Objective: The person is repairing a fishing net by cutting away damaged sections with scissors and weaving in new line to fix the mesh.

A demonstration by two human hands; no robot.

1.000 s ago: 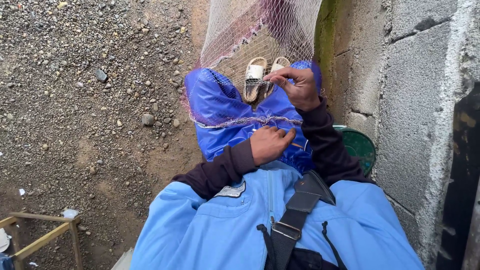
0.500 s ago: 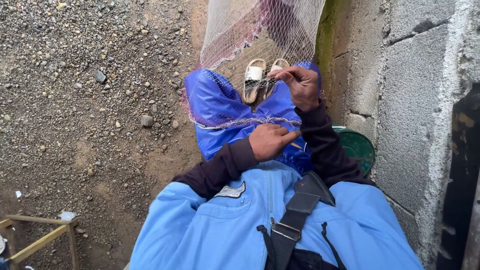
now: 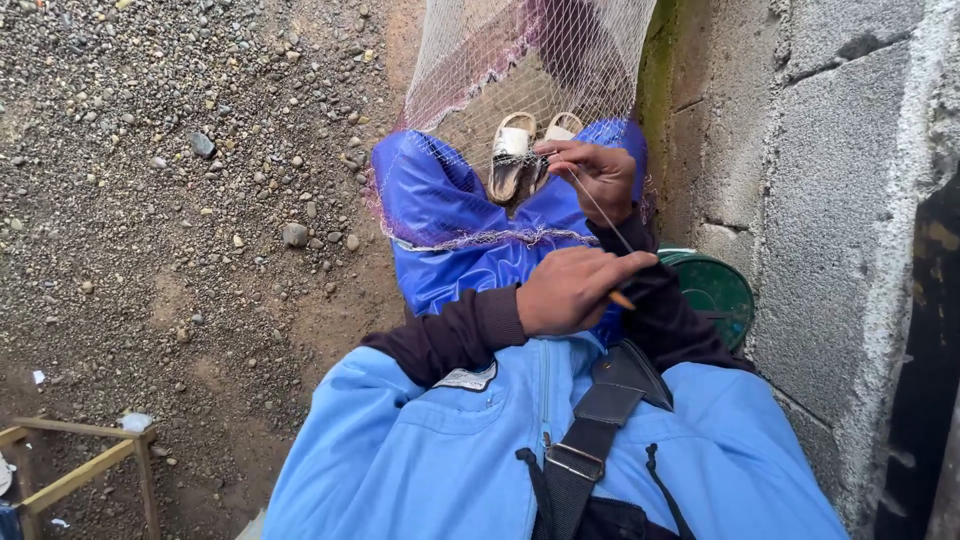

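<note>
The ground [image 3: 180,200] is bare dirt strewn with gravel and small stones, in flat daylight. A grey block wall [image 3: 820,180] rises along the right side. A wooden frame [image 3: 80,470] stands at the lower left corner.

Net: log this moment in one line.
left hand: holds netting needle | right hand: pinches net | thread: taut between hands | sandals: beyond knees | ground: gravel

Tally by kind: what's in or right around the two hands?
Hands: 2, left hand, right hand
Fishing net: 1
Thread: 1
Netting needle: 1
Sandals: 2
Green lid: 1
Total: 8
</note>
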